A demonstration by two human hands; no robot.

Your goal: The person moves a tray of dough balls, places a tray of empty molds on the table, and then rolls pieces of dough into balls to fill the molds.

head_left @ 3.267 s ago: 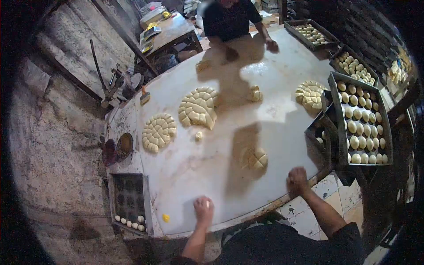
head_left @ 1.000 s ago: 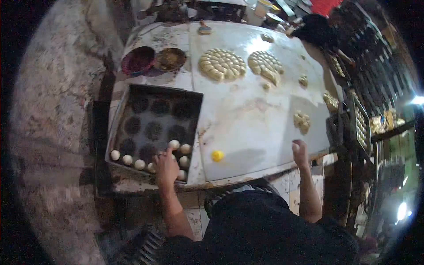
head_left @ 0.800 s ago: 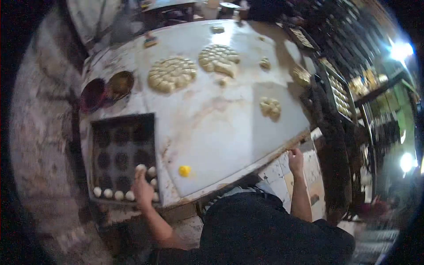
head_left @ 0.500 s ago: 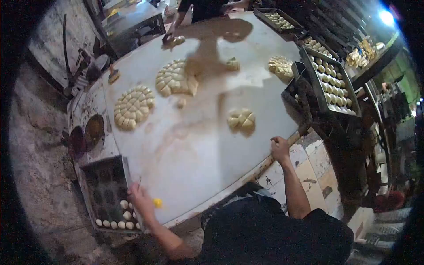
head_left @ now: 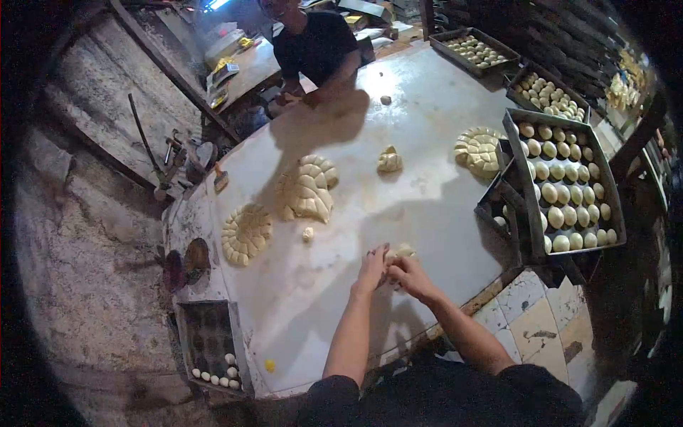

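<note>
Both hands, left hand [head_left: 372,267] and right hand [head_left: 410,276], are closing on a scored dough cluster [head_left: 403,252] on the floured worktable [head_left: 427,206]; soft and light, it looks easily deformed, likely parting best along its cuts.

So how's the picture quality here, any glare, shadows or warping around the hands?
Head view: strong fisheye bending with black corners; glare on the table at the far end; the other person throws a dark shadow across it; both hands, left hand and right hand, read fairly sharp on the dough piece.
</note>
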